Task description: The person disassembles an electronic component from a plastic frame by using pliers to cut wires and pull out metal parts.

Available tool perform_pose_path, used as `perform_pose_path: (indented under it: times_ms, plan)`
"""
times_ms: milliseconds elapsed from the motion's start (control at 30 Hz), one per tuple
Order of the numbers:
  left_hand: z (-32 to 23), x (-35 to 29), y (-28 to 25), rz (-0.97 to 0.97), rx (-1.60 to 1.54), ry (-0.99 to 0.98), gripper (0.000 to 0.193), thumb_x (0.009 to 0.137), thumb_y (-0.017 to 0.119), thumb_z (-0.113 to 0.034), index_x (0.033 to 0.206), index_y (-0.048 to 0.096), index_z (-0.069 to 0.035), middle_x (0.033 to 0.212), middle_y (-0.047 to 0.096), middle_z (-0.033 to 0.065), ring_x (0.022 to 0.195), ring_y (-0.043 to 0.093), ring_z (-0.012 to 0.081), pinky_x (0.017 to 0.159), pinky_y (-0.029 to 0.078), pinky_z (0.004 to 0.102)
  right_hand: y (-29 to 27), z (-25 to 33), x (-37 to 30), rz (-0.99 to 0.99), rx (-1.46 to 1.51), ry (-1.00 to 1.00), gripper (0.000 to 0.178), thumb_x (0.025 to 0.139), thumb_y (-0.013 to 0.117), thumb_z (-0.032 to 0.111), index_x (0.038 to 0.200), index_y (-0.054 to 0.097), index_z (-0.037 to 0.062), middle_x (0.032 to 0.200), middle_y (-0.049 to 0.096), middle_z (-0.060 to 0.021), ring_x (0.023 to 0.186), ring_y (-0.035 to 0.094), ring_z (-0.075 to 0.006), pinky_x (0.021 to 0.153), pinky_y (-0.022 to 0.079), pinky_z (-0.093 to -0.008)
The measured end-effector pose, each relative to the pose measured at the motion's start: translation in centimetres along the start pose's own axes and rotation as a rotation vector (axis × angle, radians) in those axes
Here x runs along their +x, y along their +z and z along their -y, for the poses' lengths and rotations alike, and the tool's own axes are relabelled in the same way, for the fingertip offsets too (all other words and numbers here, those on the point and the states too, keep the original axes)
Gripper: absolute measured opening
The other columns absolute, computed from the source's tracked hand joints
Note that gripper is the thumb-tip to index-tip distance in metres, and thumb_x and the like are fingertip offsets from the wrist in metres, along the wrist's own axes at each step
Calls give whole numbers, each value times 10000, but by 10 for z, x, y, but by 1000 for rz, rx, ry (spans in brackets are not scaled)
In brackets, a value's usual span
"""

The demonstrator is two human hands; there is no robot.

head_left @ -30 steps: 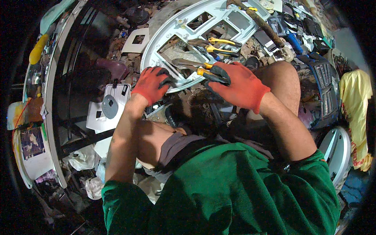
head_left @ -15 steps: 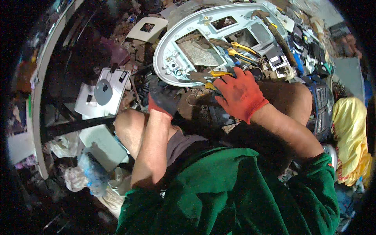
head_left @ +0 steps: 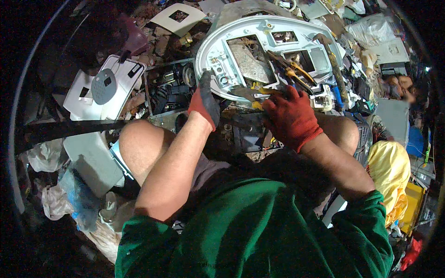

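Note:
A large rounded white plastic casing (head_left: 209, 44) with cut-out windows lies in front of me, tools resting on it. My left hand (head_left: 205, 103), in a red glove with a dark palm, grips its left rim, thumb on top; the other fingers are hidden below. At the near rim, my right hand (head_left: 293, 116), in a red glove, is closed with bent fingers beside yellow-handled pliers (head_left: 266, 91). Whether it holds the rim or a handle is hidden. Further in lie more yellow-and-black pliers (head_left: 296, 73) and a hammer (head_left: 334, 62).
Pale plastic covers (head_left: 123, 78) lie at the left, another cover (head_left: 178, 19) at the far side. A crate of dark parts (head_left: 169, 99) stands beyond my left knee. Loose electronic scrap (head_left: 354, 85) crowds the right, with a yellow sack (head_left: 388, 173) nearby.
My left hand has moved up from below the casing onto its left rim. The casing has shifted right and a little nearer. My right hand's fingers are more bent. The whole view has shifted.

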State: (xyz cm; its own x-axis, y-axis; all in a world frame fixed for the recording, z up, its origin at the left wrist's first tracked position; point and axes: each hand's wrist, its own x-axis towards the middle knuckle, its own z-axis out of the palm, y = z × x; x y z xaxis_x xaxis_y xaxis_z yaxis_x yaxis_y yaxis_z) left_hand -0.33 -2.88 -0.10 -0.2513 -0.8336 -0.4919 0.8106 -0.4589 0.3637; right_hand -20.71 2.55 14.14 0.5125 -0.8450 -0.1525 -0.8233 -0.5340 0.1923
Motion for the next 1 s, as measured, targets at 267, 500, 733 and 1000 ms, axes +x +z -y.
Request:
perform_pose_path:
  times_ms: [267, 500, 733, 1000]
  plan:
    - [-3, -4, 3, 59, -36, -65, 635, 966, 584, -463, 1482, 431, -124, 1439, 539, 123, 1271, 554, 331, 1087, 458, 505, 2, -3, 5, -68, 8, -65, 231, 973, 517, 287, 1024, 692, 145, 1125, 690, -52, 1133, 535, -330, 871, 441, -534]
    - [-8, -12, 11, 12, -35, -73, 594, 979, 574, -454, 1460, 455, -126, 1404, 568, 128, 1235, 583, 323, 1054, 491, 501, 17, -1, -2, -170, -24, -57, 312, 799, 701, 345, 1052, 649, 171, 1198, 621, -69, 1240, 468, -380, 946, 416, -566]
    - [-9, -14, 14, 45, -60, -33, 567, 994, 562, -429, 1450, 459, -109, 1390, 576, 130, 1219, 594, 319, 1055, 494, 488, 18, 4, -3, -147, -55, -45, 305, 809, 677, 316, 1081, 669, 179, 1209, 621, -82, 1260, 446, -379, 957, 409, -573]
    - [-7, -14, 17, -56, 20, -60, 526, 1024, 485, -471, 1427, 514, -135, 1370, 599, 74, 1222, 584, 236, 1028, 479, 424, -8, 12, 7, -8, -78, -62, 262, 791, 667, 280, 1033, 688, 182, 1098, 646, -74, 1132, 501, -354, 858, 433, -506]
